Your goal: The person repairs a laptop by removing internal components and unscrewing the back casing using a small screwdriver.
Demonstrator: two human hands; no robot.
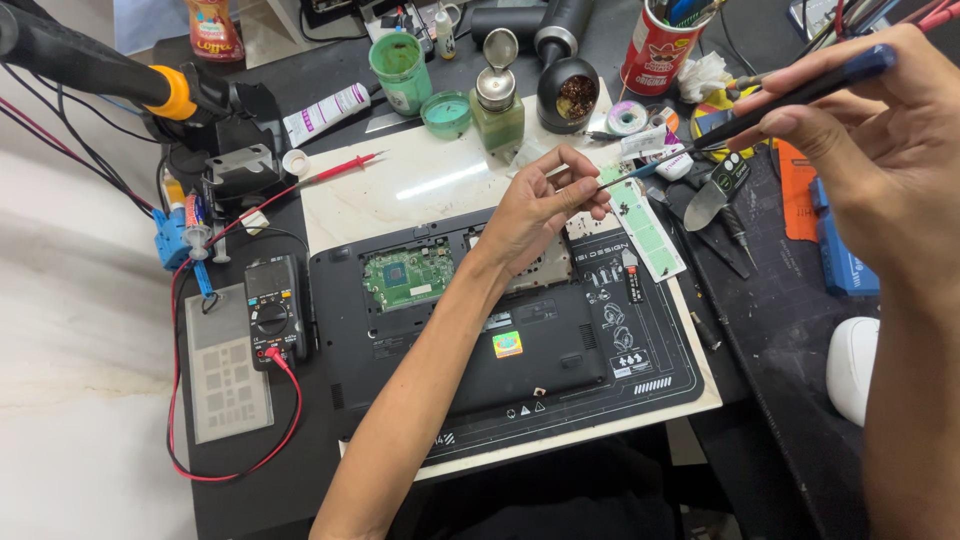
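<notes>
- Nearest the camera, the right hand (880, 150) is raised high at the right of the view, its fingers wrapped round the dark handle of a long screwdriver (790, 100) in a pen-like hold.
- The screwdriver's long axis runs on a slant from upper right down to lower left; its thin tip ends just beside the fingertips of the left hand (540, 205).
- The left hand reaches in from the lower middle, forearm across the open laptop (450, 330), and hovers over the laptop's upper right corner. Thumb and forefinger are pressed together in a pinch; whatever they hold is too small to tell.
- So the meeting point lies right of and above the left hand and below and left of the right hand; the left hand is the nearer to the laptop, the right hand well above the bench.
- The laptop lies bottom-side up, cover off, with a green circuit board (408, 277) showing in its upper left part. It sits on a dark work mat (650, 350) over a pale board.
- A black multimeter (272, 310) with a red lead lies left of the laptop, a metal stencil plate (227, 365) beside it.
- Behind the laptop stand a green cup (402, 72), a glass pump bottle (497, 105) and a red tube of tools (660, 45).
- A strip of pale green parts trays (645, 235) lies just right of the left hand.
</notes>
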